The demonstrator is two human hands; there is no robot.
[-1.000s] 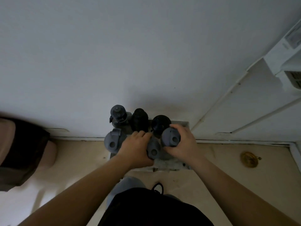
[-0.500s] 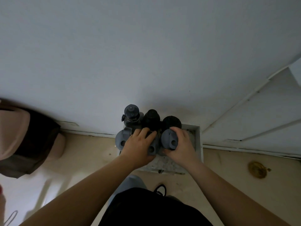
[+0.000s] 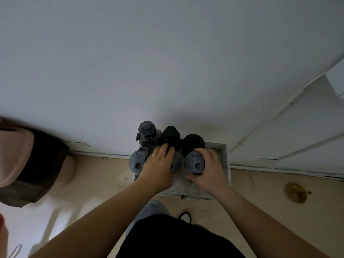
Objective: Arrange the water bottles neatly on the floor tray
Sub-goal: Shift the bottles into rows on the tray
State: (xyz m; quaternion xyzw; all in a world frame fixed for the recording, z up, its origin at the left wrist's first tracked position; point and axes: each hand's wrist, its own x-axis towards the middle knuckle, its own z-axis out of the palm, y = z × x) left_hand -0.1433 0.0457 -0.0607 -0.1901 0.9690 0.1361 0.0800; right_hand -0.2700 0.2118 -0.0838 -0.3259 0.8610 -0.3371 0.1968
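Observation:
A white floor tray [image 3: 226, 161] sits against the wall with several upright water bottles in two rows. The back row holds a grey-capped bottle [image 3: 147, 132], a black bottle [image 3: 170, 134] and a black wide-lidded bottle [image 3: 193, 141]. In front stand a grey-lidded bottle [image 3: 136, 162] at the left, a middle grey-lidded bottle [image 3: 176, 161] and a right grey-lidded bottle [image 3: 195, 162]. My left hand [image 3: 158, 164] grips the top of the middle front bottle and covers most of it. My right hand [image 3: 210, 168] wraps the right front bottle.
A pink bin with a dark liner [image 3: 31, 164] stands at the left by the wall. A brass floor fitting [image 3: 296, 192] lies at the right. A white door and frame [image 3: 297, 131] run along the right. My knee and dark shirt are below the tray.
Both hands keep their bottles. The two held front bottles have shifted a little apart and back toward the rear row, and the camera has drifted so the tray's right rim shows.

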